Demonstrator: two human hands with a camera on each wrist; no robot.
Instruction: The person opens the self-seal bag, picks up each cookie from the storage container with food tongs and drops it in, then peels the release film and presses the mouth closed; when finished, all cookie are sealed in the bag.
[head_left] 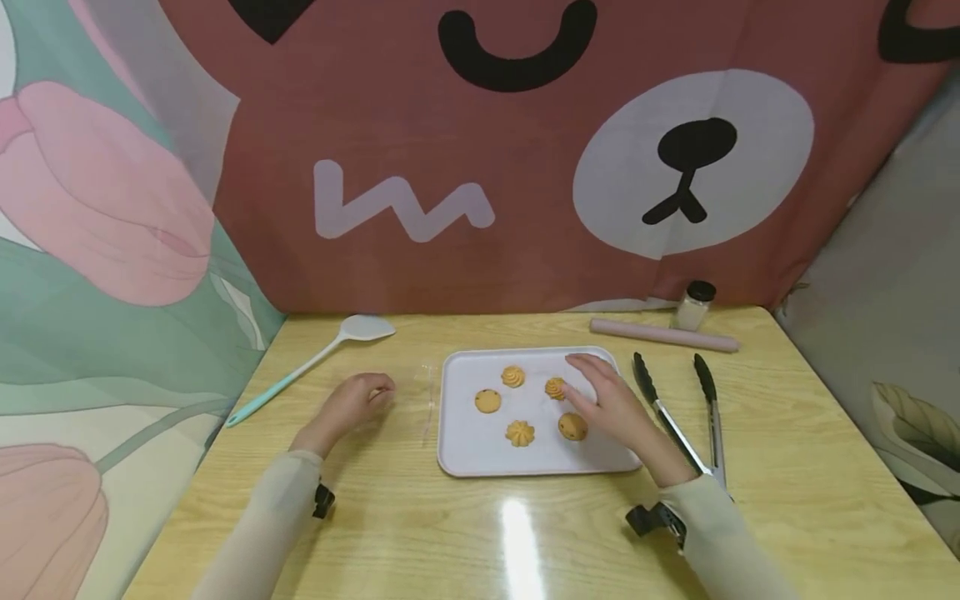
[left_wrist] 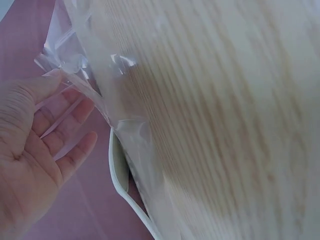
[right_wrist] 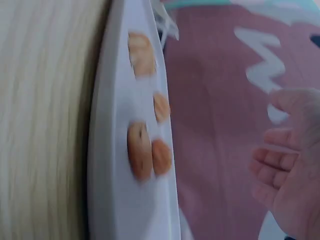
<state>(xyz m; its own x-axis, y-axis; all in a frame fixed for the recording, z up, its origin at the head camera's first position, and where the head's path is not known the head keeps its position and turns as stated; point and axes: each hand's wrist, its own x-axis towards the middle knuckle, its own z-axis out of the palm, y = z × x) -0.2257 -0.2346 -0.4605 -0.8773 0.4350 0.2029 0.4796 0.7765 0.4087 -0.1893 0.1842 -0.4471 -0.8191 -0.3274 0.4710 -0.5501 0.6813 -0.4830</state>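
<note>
My left hand (head_left: 347,410) pinches the edge of a clear plastic bag (left_wrist: 135,135) between thumb and fingers, left of the white tray (head_left: 480,462). The bag hangs low over the table and is barely visible from the head. Over the tray's right side is my right hand (head_left: 611,404), its fingers spread and nothing between them. On the tray lie several cookies: swirled ones such as the front one (head_left: 520,432), and round dotted ones, such as the left one (head_left: 487,401). The right dotted cookie (head_left: 572,427) lies just beside the right hand's thumb.
Tongs (head_left: 678,429) lie spread to the right of the tray. Behind them are a pinkish rolling pin (head_left: 663,335) and a black-lidded jar (head_left: 693,306). A spatula (head_left: 315,360) with a turquoise handle lies at the back left. A printed cloth (head_left: 525,267) hangs behind the table.
</note>
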